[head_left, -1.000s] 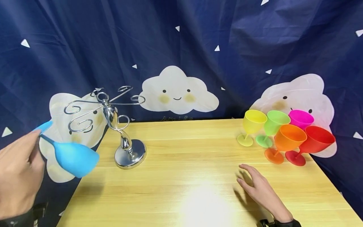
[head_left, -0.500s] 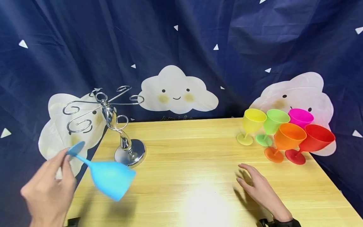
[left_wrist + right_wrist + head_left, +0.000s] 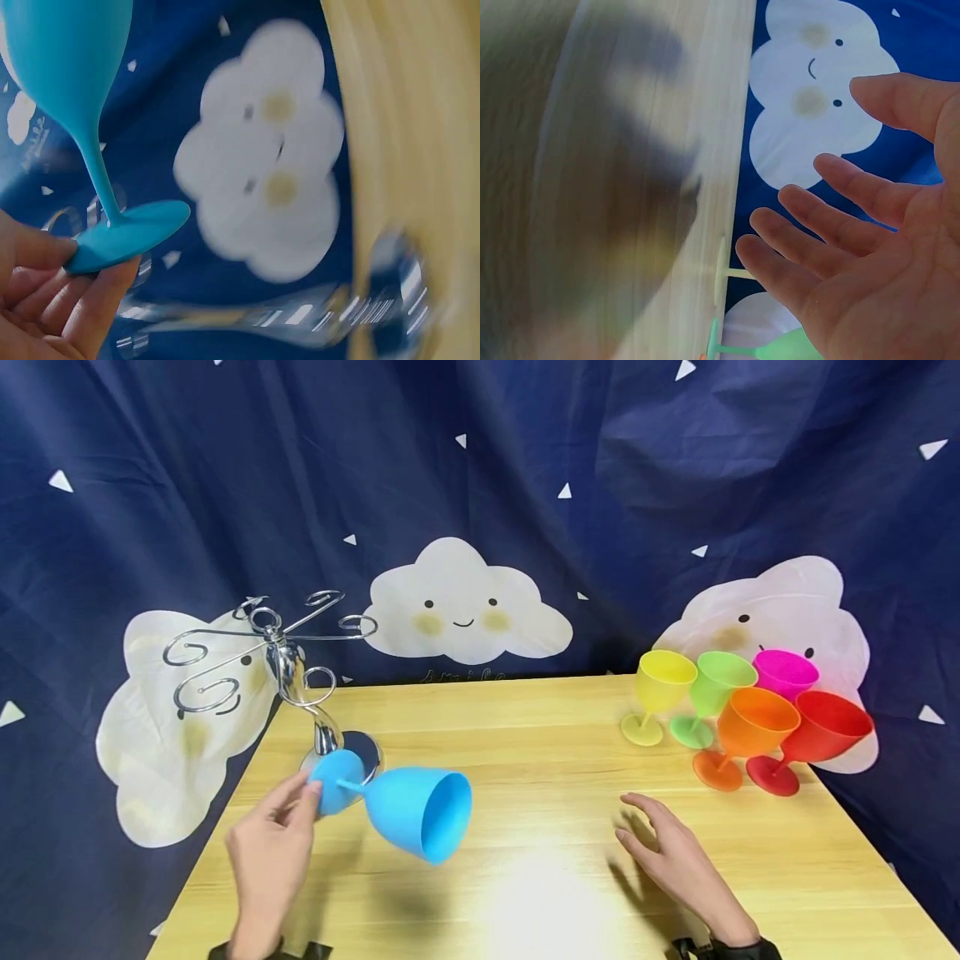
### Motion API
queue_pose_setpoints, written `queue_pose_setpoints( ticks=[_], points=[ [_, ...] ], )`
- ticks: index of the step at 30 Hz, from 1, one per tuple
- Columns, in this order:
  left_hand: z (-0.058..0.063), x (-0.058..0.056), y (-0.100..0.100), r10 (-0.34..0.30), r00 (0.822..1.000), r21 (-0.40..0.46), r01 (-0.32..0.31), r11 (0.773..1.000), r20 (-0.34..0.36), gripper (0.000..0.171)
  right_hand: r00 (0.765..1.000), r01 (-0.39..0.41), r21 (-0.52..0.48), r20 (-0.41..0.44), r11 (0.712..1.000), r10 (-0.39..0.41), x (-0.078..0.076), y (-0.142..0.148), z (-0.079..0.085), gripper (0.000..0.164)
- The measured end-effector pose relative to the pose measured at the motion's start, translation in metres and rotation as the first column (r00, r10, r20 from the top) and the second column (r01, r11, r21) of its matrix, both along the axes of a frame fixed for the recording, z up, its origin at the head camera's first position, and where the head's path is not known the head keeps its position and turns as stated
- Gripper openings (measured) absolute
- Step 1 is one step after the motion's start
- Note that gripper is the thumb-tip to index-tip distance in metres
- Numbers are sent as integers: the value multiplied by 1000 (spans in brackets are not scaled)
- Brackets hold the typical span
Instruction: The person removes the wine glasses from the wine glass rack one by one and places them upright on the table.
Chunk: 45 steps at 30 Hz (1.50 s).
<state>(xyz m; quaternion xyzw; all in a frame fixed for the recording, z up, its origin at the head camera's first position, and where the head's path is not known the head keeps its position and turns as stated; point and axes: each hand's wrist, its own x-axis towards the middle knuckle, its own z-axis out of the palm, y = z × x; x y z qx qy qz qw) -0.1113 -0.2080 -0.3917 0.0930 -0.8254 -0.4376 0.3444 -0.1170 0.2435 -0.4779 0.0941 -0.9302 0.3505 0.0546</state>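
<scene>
A blue plastic goblet lies sideways in the air above the table, its mouth turned to the right. My left hand pinches the edge of its round foot between thumb and fingers; the left wrist view shows the same pinch on the blue goblet. Just behind stands a chrome glass rack with curled wire arms, its base partly covered by the goblet's foot. Over the table's right half, my right hand holds nothing, its fingers spread and relaxed in the right wrist view.
At the back right, upright goblets stand close together: yellow, green, magenta, orange and red. A dark blue curtain with white clouds hangs behind the wooden table.
My left hand has carried the blue goblet rightward from beyond the table's left edge to in front of the rack, and its mouth has turned more into view. My right hand stays nearly still.
</scene>
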Motion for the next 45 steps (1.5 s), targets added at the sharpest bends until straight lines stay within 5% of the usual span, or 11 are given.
queue_pose_setpoints(
  ticks=[3, 7, 10, 13, 19, 25, 30, 36, 40, 45],
  points=[
    [-14, -1, 10, -74, 990, 215, 47, 976, 121, 23, 1000, 0, -17, 11, 1000, 0, 0, -4, 1, 52],
    [-33, -4, 23, -168, 965, 420, 70, 905, 203, 25, 1000, 0, -43, 14, 999, 1, -1, -11, 2, 51],
    [-49, -6, 37, -248, 947, 579, 89, 810, 202, 29, 1000, -14, -57, 19, 998, 15, -2, -19, 1, 50],
    [-65, -7, 55, -303, 939, 719, 97, 688, 164, 31, 999, -38, -69, 30, 997, 40, -3, -29, 0, 50],
    [-86, -10, 96, -397, 914, 865, 131, 484, 83, 30, 997, -71, -86, 27, 994, 74, -5, -50, -2, 50],
    [-96, -13, 129, -494, 869, 921, 164, 352, 34, 35, 992, -126, -96, 14, 987, 128, -5, -74, 0, 51],
    [-105, -15, 144, -573, 820, 942, 191, 276, 2, 41, 988, -152, -148, -52, 977, 146, -7, -92, 4, 53],
    [-115, -15, 162, -608, 794, 961, 180, 210, -15, 42, 981, -187, -307, -102, 933, 163, -10, -108, 8, 55],
    [-117, -11, 175, -621, 783, 965, 177, 194, -18, 41, 988, -151, -401, -72, 904, 134, -12, -118, 5, 53],
    [-117, -8, 185, -617, 787, 963, 173, 209, -7, 41, 997, -69, -421, -68, 905, 44, -13, -126, -1, 40]
  ],
)
